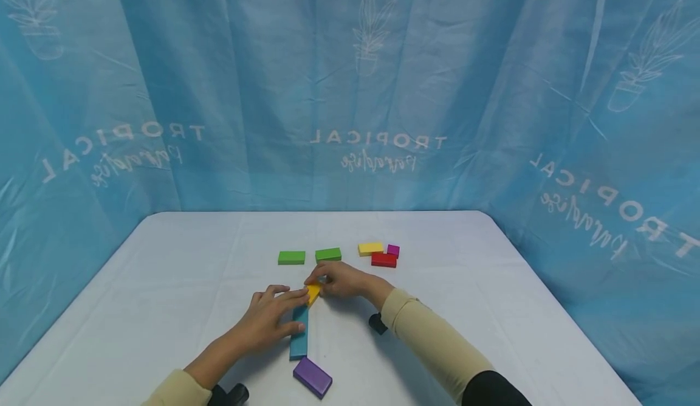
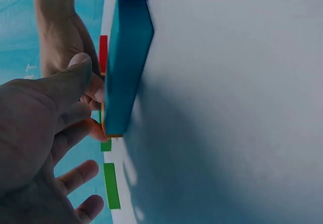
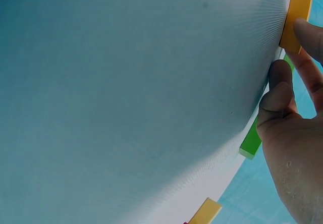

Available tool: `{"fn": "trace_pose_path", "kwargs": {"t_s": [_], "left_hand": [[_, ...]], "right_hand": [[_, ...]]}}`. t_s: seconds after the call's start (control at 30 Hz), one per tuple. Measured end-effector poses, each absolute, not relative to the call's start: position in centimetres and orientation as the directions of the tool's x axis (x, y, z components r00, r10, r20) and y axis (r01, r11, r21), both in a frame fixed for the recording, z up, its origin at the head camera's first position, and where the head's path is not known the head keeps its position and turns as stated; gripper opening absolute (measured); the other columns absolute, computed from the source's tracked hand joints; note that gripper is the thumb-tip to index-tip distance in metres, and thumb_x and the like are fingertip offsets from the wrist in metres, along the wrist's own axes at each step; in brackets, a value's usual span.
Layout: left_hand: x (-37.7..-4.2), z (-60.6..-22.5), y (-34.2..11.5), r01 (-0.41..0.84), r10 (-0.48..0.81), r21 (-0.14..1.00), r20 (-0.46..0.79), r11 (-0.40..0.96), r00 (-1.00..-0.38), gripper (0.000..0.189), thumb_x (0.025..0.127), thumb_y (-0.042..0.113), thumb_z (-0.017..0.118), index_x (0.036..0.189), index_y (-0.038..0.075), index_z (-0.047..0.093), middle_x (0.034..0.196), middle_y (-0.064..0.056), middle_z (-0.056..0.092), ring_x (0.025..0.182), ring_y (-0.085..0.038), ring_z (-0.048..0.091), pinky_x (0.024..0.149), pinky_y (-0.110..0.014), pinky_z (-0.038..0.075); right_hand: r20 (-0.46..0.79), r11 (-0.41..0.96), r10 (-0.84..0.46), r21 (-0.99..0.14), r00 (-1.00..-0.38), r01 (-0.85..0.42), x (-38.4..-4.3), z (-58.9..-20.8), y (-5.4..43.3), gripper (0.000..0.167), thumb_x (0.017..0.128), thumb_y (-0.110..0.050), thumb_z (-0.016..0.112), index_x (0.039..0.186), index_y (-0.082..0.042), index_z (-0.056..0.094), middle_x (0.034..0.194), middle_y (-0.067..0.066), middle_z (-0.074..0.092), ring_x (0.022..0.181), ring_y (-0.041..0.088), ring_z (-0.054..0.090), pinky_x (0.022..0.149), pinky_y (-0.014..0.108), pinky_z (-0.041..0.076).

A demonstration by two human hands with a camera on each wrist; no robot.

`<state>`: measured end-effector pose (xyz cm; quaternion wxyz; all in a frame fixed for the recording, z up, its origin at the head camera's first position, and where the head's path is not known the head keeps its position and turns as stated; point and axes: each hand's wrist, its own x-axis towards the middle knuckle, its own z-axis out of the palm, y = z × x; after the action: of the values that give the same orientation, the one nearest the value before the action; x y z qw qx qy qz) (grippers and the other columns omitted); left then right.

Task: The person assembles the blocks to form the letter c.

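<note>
An orange-yellow block (image 1: pixel 313 294) lies at a slant against the far end of a long blue block (image 1: pixel 299 332). My right hand (image 1: pixel 341 279) pinches it at its far end; in the right wrist view, the thumb and a finger meet the orange-yellow block (image 3: pixel 297 14) on opposite sides. Stretched over the blue block, my left hand (image 1: pixel 269 321) has its fingertips at the orange-yellow block's left side and its thumb over the blue block. A purple block (image 1: pixel 313 377) sits at the blue block's near end, turned at an angle.
Two green blocks (image 1: pixel 291 258) lie on the white table (image 1: pixel 208 272) beyond the hands. To their right, a yellow block (image 1: pixel 370 248), a red block (image 1: pixel 384 260) and a small magenta block (image 1: pixel 393 250) lie close together. A blue curtain (image 1: pixel 273 90) hangs behind the table.
</note>
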<state>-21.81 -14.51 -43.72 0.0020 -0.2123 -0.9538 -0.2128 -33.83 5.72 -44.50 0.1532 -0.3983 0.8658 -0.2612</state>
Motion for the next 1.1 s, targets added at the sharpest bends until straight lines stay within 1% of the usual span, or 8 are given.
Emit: {"fn": "trace_pose_path", "kwargs": {"t_s": [0.27,0.53,0.83,0.9,1.0,1.1], "left_hand": [[-22.5,-44.5,-14.9,0.431,0.428,0.399,0.101,0.81,-0.898,0.055,0.083,0.037,0.074,0.132,0.014,0.061,0.138,0.003,0.054,0.129,-0.03,0.038,0.093,-0.052,0.03],[-22.6,-44.7,-15.2,0.449,0.445,0.396,0.108,0.801,-0.889,0.056,0.084,0.037,0.073,0.133,0.012,0.06,0.139,0.002,0.053,0.128,-0.03,0.039,0.092,-0.052,0.03],[-22.6,-44.6,-15.1,0.44,0.44,0.396,0.095,0.806,-0.893,0.056,0.083,0.036,0.074,0.132,0.013,0.061,0.138,0.001,0.054,0.126,-0.031,0.04,0.091,-0.052,0.03],[-22.6,-44.7,-15.1,0.438,0.44,0.395,0.091,0.808,-0.894,0.056,0.083,0.036,0.074,0.132,0.013,0.061,0.138,0.002,0.054,0.126,-0.03,0.04,0.091,-0.052,0.03],[-22.6,-44.7,-15.0,0.435,0.438,0.391,0.086,0.811,-0.895,0.056,0.083,0.036,0.074,0.132,0.013,0.061,0.138,0.002,0.054,0.125,-0.03,0.041,0.09,-0.052,0.031],[-22.6,-44.6,-15.0,0.429,0.432,0.389,0.083,0.815,-0.898,0.056,0.083,0.036,0.074,0.132,0.013,0.061,0.139,0.003,0.053,0.126,-0.031,0.04,0.092,-0.052,0.03]], "right_hand": [[-0.059,0.55,-0.772,-0.562,-0.633,-0.618,-33.8,-44.6,5.7,0.035,0.092,-0.004,0.064,0.121,-0.022,0.068,0.117,-0.01,0.057,0.104,0.006,0.053,0.09,0.024,0.045],[-0.063,0.569,-0.76,-0.547,-0.647,-0.614,-33.5,-44.2,5.7,0.033,0.092,-0.006,0.063,0.119,-0.024,0.069,0.118,-0.01,0.057,0.11,0.008,0.05,0.098,0.029,0.041],[-0.058,0.558,-0.763,-0.561,-0.643,-0.611,-33.6,-44.2,5.7,0.034,0.092,-0.005,0.064,0.121,-0.022,0.069,0.116,-0.009,0.057,0.106,0.009,0.051,0.093,0.026,0.043],[-0.056,0.563,-0.756,-0.563,-0.652,-0.605,-33.6,-44.1,5.8,0.035,0.092,-0.006,0.063,0.123,-0.023,0.067,0.119,-0.009,0.057,0.108,0.009,0.051,0.094,0.025,0.043],[-0.05,0.574,-0.732,-0.583,-0.68,-0.575,-33.7,-43.7,6.2,0.037,0.092,-0.006,0.063,0.126,-0.022,0.065,0.125,-0.008,0.056,0.106,0.011,0.053,0.091,0.025,0.045],[-0.022,0.578,-0.685,-0.625,-0.728,-0.525,-34.2,-43.0,6.7,0.037,0.093,-0.007,0.064,0.127,-0.02,0.063,0.128,-0.008,0.056,0.103,0.013,0.054,0.088,0.024,0.046]]}}
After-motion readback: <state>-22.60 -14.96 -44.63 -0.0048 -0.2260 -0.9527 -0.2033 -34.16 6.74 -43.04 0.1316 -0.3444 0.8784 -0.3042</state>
